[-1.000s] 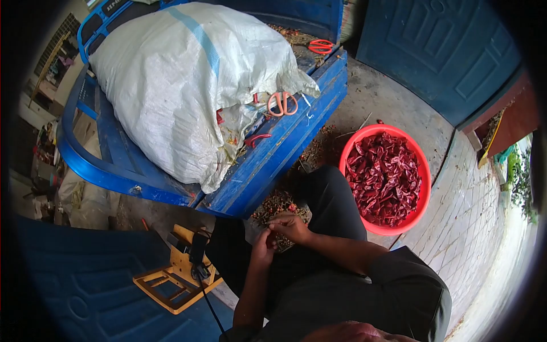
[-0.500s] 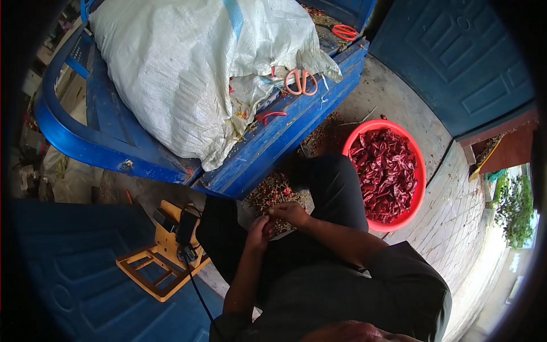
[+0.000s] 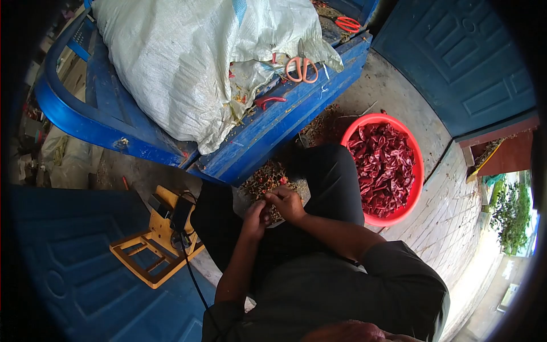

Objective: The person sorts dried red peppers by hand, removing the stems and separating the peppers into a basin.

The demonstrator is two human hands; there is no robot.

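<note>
My left hand and my right hand meet between my knees, fingers closed and touching at the tips. Whatever they pinch is too small and covered to make out. Just beyond them lies a heap of dry stems and seeds with red bits. To the right of my knee stands a red tub filled with dried red chili pieces.
A blue bench bears a big white woven sack. Pink-handled scissors, a red curved piece and red-handled scissors lie on it. At left, a wooden folding chair has a black cable.
The view has shifted slightly, so bench, tub and chair sit a little higher. My hands stay together, with the right hand turned a little and its fingers more bunched.
</note>
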